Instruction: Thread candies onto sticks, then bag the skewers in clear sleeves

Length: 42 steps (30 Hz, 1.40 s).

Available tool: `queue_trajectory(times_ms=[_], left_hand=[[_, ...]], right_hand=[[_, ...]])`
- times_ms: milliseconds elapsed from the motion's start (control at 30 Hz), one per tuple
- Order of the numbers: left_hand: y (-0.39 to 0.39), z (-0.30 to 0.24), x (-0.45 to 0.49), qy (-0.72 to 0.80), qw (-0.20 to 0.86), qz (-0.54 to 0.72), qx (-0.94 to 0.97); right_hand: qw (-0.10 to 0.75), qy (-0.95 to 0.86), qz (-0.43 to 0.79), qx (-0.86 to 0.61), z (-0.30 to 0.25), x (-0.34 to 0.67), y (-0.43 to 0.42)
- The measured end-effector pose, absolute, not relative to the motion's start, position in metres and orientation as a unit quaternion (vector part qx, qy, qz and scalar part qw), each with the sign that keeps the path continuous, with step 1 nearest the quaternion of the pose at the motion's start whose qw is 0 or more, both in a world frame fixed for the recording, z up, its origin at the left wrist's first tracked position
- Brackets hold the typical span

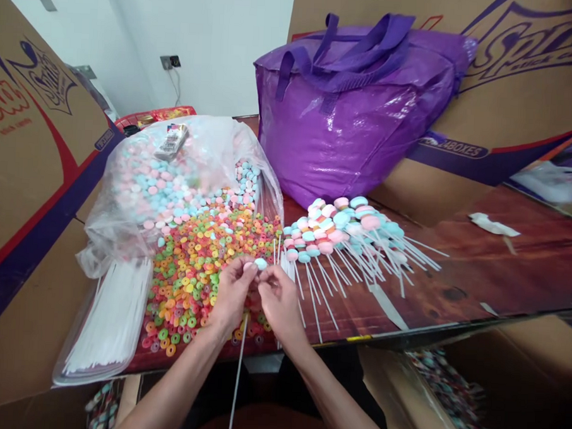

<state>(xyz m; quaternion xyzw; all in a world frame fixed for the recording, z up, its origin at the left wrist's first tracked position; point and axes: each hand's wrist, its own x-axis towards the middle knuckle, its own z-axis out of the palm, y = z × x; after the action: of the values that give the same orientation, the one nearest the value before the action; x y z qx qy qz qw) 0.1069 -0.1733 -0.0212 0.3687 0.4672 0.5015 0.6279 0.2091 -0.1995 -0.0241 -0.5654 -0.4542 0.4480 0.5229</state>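
My left hand (233, 291) is closed in a pinch over the heap of gummy rings (189, 261), with a pink round marshmallow at its thumb and fingertips. A pale blue marshmallow (261, 263) sits beside it, between both hands. My right hand (281, 296) is closed, fingers curled close to the blue marshmallow; what lies inside them is hidden. A thin white stick (238, 377) slants down between my forearms, its upper end near my hands. Right of them lies a pile of candy skewers (333, 229), pink and blue marshmallows on white sticks.
A clear plastic bag (127, 150) spills marshmallows at the back left. White sticks (113, 314) lie in a clear pack at the left edge. A purple bag (347, 116) stands behind, with cardboard boxes (41, 166) around. More finished skewers (449, 392) are in a box below.
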Motion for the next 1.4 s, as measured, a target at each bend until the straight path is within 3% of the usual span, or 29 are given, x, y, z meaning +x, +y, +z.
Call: queue_trajectory(times_ms=[133, 233, 400, 567, 1000, 1233, 1400], left_hand=[[-0.171, -0.025, 0.106, 0.459, 0.542, 0.579, 0.399], [-0.170, -0.025, 0.092, 0.423, 0.556, 0.607, 0.379], [-0.175, -0.026, 0.080, 0.381, 0.581, 0.616, 0.372], [-0.177, -0.029, 0.082, 0.366, 0.586, 0.599, 0.404], [-0.180, -0.018, 0.088, 0.390, 0.598, 0.510, 0.479], [-0.177, -0.020, 0.097, 0.446, 0.560, 0.505, 0.482], [-0.182, -0.017, 0.105, 0.442, 0.562, 0.501, 0.489]], right_hand=[[0.530, -0.487, 0.399, -0.568, -0.036, 0.197, -0.199], [0.524, -0.511, 0.411, -0.543, -0.039, 0.204, -0.218], [0.499, -0.573, 0.329, -0.560, -0.034, 0.224, -0.243], [0.492, -0.554, 0.358, -0.567, -0.036, 0.229, -0.233], [0.589, -0.492, 0.409, -0.494, -0.028, 0.217, -0.201], [0.552, -0.523, 0.436, -0.482, -0.025, 0.236, -0.206], [0.509, -0.595, 0.360, -0.507, -0.016, 0.244, -0.209]])
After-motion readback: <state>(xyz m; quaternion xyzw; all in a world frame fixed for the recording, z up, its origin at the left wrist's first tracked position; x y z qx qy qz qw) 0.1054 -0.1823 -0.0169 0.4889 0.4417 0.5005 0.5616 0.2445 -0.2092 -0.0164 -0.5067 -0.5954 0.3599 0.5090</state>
